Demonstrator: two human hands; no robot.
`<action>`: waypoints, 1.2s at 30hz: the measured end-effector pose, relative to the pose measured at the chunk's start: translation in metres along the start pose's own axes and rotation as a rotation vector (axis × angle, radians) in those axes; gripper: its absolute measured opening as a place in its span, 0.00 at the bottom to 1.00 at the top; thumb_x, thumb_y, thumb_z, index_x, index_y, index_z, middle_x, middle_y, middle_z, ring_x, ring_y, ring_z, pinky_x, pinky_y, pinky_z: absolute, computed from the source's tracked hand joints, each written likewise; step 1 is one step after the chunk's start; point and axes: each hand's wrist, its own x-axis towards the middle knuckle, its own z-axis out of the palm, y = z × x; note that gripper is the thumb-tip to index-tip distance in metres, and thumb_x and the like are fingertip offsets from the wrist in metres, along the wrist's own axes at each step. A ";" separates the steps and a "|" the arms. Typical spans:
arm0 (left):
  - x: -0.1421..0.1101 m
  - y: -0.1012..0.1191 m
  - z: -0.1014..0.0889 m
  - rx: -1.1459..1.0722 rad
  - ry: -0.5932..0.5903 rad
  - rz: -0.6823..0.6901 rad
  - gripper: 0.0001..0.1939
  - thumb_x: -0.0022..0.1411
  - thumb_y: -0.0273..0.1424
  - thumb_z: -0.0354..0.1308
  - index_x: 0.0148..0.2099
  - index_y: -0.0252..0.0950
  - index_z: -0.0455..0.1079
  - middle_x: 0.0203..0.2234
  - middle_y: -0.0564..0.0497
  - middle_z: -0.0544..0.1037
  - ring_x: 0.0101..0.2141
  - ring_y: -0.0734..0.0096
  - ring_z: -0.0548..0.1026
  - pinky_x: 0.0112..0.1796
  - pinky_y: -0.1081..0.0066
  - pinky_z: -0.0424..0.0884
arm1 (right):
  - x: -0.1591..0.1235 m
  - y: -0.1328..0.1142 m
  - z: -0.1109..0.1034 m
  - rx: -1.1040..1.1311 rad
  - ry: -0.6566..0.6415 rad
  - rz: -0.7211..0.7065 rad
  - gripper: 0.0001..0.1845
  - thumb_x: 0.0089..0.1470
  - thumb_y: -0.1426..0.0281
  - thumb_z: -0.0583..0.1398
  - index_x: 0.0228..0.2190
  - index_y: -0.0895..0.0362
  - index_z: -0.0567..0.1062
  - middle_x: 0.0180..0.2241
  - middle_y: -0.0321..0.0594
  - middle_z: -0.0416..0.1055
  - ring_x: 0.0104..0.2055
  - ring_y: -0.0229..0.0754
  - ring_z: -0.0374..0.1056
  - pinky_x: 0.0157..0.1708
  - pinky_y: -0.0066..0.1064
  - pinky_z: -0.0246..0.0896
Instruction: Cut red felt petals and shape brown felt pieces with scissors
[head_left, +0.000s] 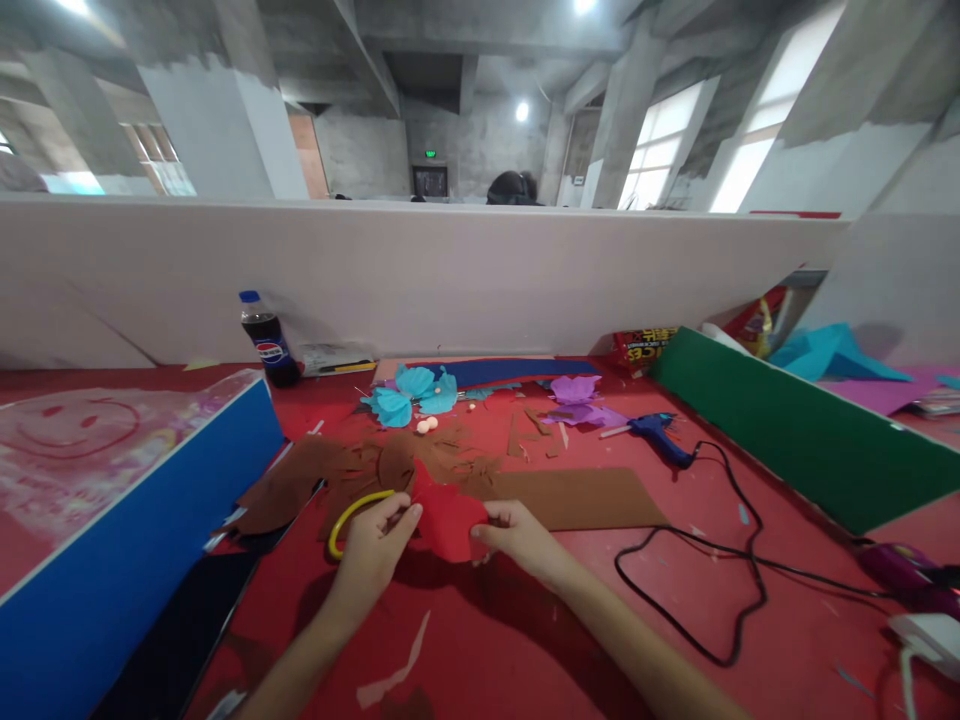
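Two hands' fingers pinch red paper piece (448,520), left hand (371,545) with yellow-handled scissors (352,515), right hand (517,535)

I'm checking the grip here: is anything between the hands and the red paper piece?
Nothing visible is. The left hand and the right hand both pinch the red paper piece at its edges. A yellow-handled tool, likely scissors, is in the left hand, at the paper's left edge.

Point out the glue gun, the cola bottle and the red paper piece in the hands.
Glue gun (658,437): head view, on its blue body.
Cola bottle (268,346): head view, on its label.
Red paper (448,520): head view, on the middle of the piece, between the two hands.
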 end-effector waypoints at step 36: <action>0.004 -0.015 0.012 -0.445 -0.083 -0.232 0.13 0.44 0.40 0.57 0.25 0.35 0.62 0.15 0.57 0.67 0.20 0.75 0.68 0.25 0.76 0.66 | 0.003 0.004 -0.001 -0.027 0.133 -0.054 0.07 0.44 0.68 0.55 0.26 0.60 0.68 0.19 0.34 0.68 0.20 0.34 0.66 0.20 0.23 0.57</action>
